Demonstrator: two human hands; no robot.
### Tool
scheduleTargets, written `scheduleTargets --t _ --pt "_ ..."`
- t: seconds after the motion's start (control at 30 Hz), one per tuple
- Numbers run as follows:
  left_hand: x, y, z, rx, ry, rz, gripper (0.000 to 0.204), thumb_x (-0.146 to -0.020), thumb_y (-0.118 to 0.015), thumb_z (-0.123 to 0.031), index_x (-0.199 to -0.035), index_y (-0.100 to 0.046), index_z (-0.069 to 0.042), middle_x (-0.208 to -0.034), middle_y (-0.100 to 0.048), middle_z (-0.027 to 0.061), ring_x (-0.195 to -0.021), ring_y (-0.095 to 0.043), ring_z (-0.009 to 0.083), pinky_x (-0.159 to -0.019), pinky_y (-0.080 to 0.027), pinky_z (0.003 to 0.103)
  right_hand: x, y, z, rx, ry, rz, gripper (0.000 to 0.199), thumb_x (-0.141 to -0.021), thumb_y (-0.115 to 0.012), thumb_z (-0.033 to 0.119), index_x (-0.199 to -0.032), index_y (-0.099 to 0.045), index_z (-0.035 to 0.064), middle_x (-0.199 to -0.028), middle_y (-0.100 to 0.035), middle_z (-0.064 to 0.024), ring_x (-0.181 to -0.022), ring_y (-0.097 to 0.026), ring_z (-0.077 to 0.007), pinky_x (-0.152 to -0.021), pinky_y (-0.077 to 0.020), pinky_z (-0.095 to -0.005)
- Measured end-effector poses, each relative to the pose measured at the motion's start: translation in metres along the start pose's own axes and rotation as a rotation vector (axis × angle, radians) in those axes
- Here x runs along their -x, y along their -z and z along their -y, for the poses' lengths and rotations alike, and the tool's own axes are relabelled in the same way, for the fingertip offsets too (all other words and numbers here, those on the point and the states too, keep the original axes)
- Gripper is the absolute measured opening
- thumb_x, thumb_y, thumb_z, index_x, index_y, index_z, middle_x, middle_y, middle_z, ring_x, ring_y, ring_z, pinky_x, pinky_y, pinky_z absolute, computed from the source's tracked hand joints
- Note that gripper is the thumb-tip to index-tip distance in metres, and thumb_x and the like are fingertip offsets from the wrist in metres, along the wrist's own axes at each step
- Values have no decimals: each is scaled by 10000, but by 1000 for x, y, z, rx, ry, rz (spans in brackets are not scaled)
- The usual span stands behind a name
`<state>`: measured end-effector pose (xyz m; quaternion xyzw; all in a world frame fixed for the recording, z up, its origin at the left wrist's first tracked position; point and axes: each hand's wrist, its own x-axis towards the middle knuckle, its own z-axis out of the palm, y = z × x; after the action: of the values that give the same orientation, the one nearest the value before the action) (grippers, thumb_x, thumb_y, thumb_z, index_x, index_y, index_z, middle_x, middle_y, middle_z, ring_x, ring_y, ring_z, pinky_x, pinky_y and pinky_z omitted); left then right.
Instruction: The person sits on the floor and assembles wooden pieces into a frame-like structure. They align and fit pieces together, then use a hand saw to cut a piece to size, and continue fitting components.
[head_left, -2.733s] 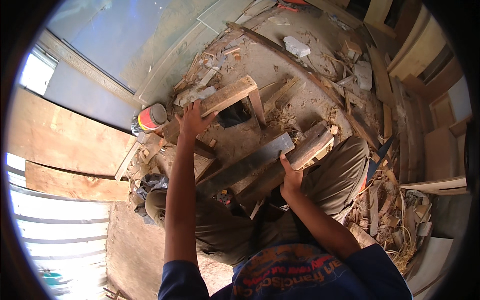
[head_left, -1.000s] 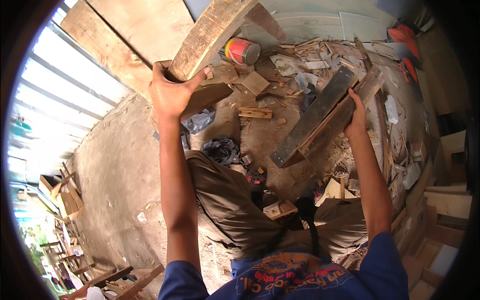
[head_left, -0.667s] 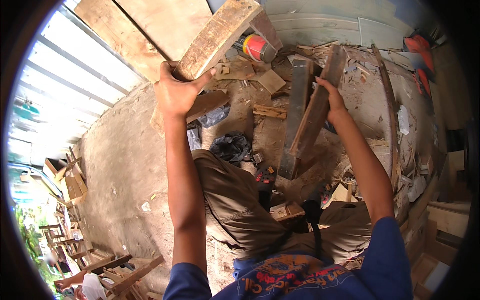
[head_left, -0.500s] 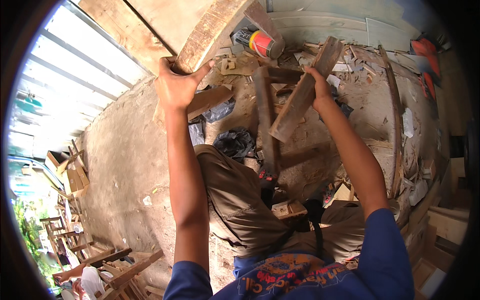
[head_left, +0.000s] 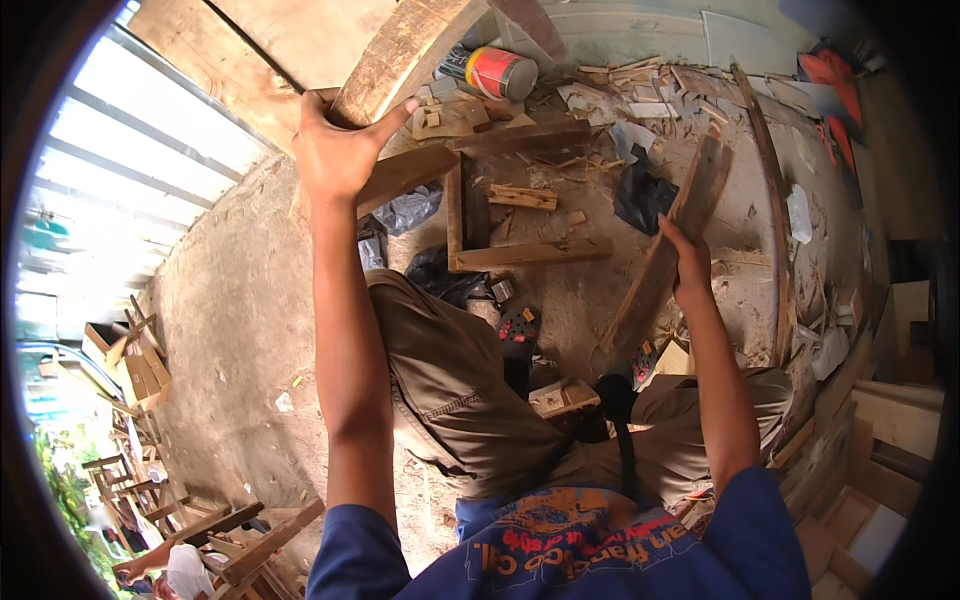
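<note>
Wood, thick plank [head_left: 400,50]: upper centre of the frame, pale and rough, slanting up to the right; your left hand [head_left: 335,150] clamps its lower end, thumb stretched along the edge.
Wood, narrow board [head_left: 668,250]: right of centre, dark and weathered, leaning from lower left to upper right; your right hand [head_left: 690,270] closes around its middle.
Frame piece [head_left: 490,215]: centre, three dark slats joined in an open rectangle, lying on the dusty floor [head_left: 230,320] between your two hands.
Tin can [head_left: 495,72]: top centre, red and yellow, on its side just right of the thick plank.
Black bag [head_left: 640,195]: upper right of centre, crumpled, just left of the narrow board.
Scraps [head_left: 640,85]: upper right, offcuts and shavings strewn about.
</note>
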<state>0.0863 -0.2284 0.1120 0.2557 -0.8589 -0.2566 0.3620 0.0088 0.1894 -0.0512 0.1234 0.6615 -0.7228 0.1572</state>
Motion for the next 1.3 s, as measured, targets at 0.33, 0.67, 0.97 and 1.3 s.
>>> scheduleTargets --t 0.33,0.67,0.97,1.3 --pt "22 -35 -76 6 -161 296 810 -565 -908 -593 -1006 -619 22 -790 -736 165 -754 -735 283 -717 -573 350 57 82 -82 82 98 -306 931 -900 -609 690 -1467 -422 -24 -1392 -543 -132 -1271 -512 -257 -1048 -405 -352" --pt "78 -92 -161 164 -270 667 855 -640 -894 -541 -1212 -651 47 -1015 -737 205 -934 -719 289 -853 -548 362 143 132 -22 -433 145 -312 894 -963 -552 636 -1489 -373 -64 -1423 -502 -192 -1290 -498 -274 -1064 -425 -385" --pt "101 -97 -319 18 -677 904 739 -678 -830 -602 -1060 -738 23 -931 -734 207 -903 -709 295 -830 -524 396 217 177 24 -111 365 -606 823 -942 -659 542 -1370 -489 -141 -1279 -619 -229 -1197 -575 -266 -1040 -426 -338" --pt "137 -85 -422 -335 -1006 956 1010 -623 -866 -525 -1419 -529 -4 -1423 -549 223 -1289 -566 351 -1083 -463 424 355 246 107 -299 676 -752 873 -833 -798 508 -1351 -457 -106 -1161 -611 -235 -892 -692 -294 -790 -600 -398"
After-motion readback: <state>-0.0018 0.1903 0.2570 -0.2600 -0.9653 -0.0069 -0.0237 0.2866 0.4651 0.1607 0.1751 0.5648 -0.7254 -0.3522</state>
